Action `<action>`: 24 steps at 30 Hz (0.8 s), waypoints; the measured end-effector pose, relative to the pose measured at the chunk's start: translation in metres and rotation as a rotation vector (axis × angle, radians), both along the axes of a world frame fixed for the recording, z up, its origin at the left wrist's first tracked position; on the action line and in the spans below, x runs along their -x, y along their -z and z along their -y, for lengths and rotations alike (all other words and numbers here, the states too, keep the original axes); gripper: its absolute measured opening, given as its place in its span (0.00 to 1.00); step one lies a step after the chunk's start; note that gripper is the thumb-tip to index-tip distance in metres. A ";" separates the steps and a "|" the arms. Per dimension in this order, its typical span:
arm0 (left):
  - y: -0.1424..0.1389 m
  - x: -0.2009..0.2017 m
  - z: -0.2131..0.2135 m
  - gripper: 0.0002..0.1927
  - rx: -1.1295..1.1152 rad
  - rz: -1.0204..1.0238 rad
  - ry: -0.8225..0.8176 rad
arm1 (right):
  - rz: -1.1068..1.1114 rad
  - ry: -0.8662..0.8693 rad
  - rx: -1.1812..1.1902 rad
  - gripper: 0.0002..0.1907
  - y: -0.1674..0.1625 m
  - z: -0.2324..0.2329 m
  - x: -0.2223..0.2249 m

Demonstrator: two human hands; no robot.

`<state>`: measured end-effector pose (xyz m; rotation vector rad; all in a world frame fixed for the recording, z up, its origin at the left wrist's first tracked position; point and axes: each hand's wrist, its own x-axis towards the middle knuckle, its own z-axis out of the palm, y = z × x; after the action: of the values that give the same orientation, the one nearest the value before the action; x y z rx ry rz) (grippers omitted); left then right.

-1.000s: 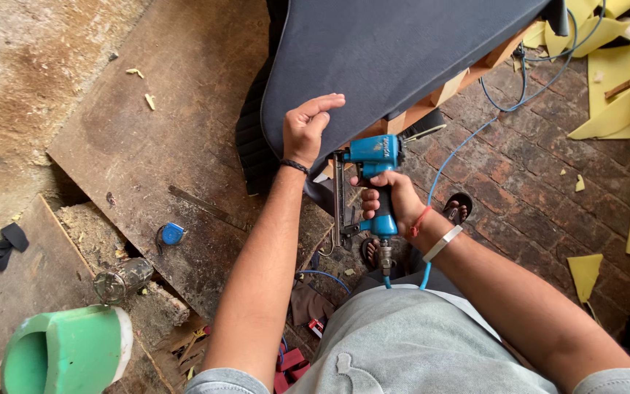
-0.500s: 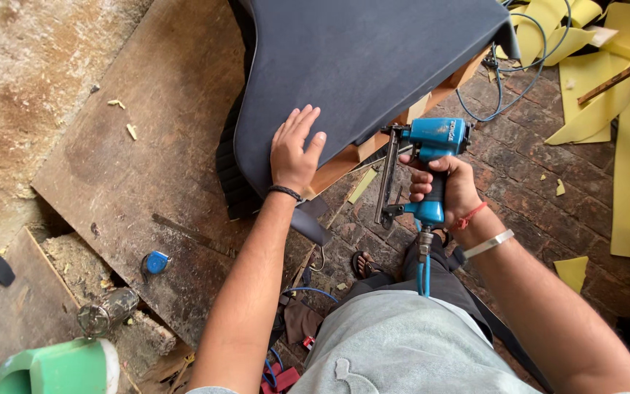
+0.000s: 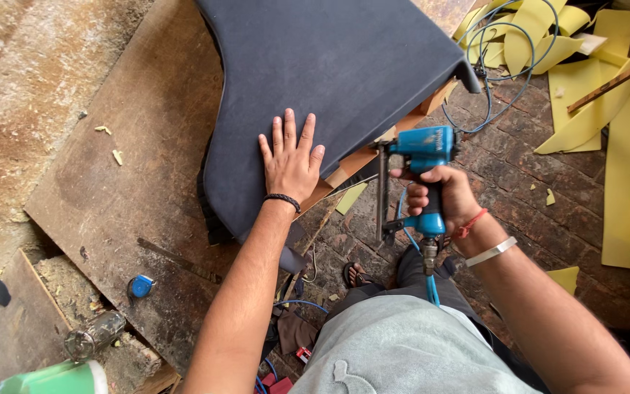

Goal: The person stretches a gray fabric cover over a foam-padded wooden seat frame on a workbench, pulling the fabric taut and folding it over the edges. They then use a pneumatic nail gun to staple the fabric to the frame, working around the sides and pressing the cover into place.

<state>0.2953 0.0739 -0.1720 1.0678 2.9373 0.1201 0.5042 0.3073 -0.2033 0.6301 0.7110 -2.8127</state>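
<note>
I have the left hand (image 3: 290, 162) spread flat, fingers open, pressing the dark fabric-covered panel (image 3: 329, 73) down near its lower edge; it grips nothing, only holds the cover taut. The right hand (image 3: 439, 197) is clenched round the handle of the blue pneumatic stapler (image 3: 421, 171), whose long magazine hangs down just beside the panel's wooden frame edge (image 3: 362, 157). The nose sits close to that edge, though I cannot tell whether it touches. I judge the step in hand to be fastening the cover along this edge: the fabric is stretched, the tool is brought up. The next move, as I read it, calls for setting the nose square on the wood where the cloth wraps under, keeping the pressing fingers well away from the firing line.

The panel lies across a brown board (image 3: 140, 182) on the floor, its far end running out of view. An air hose (image 3: 501, 73) coils on the brick floor beyond the stapler, and yellow foam offcuts (image 3: 621, 146) lie scattered to the right. A small blue tape measure (image 3: 141, 286) rests on the board's near corner, a glass jar (image 3: 96, 335) and a green container (image 3: 60, 379) below it. The hose trailing from the handle near my knees could snag
</note>
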 end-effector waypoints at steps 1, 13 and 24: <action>0.000 0.002 -0.006 0.33 0.008 0.002 -0.010 | 0.014 0.031 -0.024 0.30 0.000 -0.009 0.000; 0.004 0.011 -0.075 0.36 0.029 -0.012 -0.013 | -0.272 -0.194 -2.142 0.36 -0.032 0.029 -0.005; 0.002 0.007 -0.073 0.35 0.018 -0.014 -0.016 | -0.255 -0.306 -2.388 0.37 -0.029 0.031 -0.004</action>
<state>0.2888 0.1467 -0.1743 1.0478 2.9539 0.0867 0.5079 0.2764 -0.1743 0.1094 3.2681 -0.4064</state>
